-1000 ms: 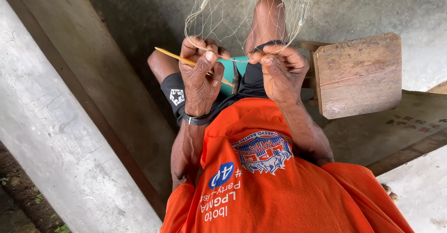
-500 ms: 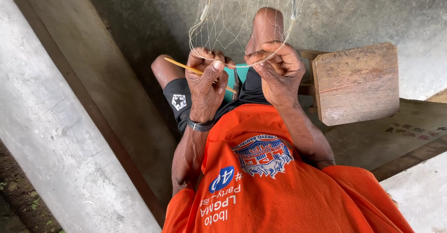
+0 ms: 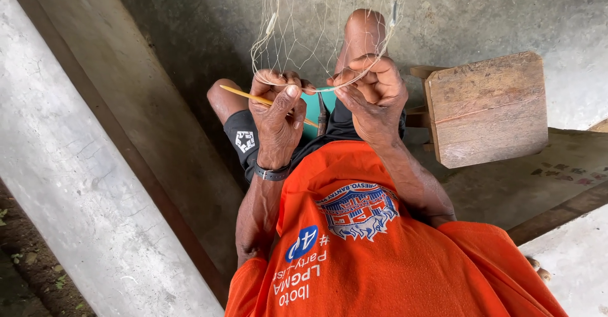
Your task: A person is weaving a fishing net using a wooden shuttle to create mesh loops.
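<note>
A thin pale fishing net (image 3: 304, 32) hangs down in front of me over my raised knee (image 3: 361, 32). My left hand (image 3: 278, 117) is closed on a slim yellow netting needle (image 3: 244, 94), which sticks out to the left, and pinches the net's lower edge. My right hand (image 3: 373, 98) grips the net's edge cord just to the right, fingers curled tight. Both hands sit close together above my lap. A dark band circles my left wrist. My orange shirt (image 3: 380, 253) fills the lower frame.
A small worn wooden stool (image 3: 487, 108) stands to the right of my right hand. A broad concrete beam (image 3: 82, 184) slants along the left. The ground ahead is rough grey concrete (image 3: 494, 13). A teal object (image 3: 311, 105) lies in my lap under the hands.
My hands have drawn a little closer together on the net's edge. The needle stays in my left hand.
</note>
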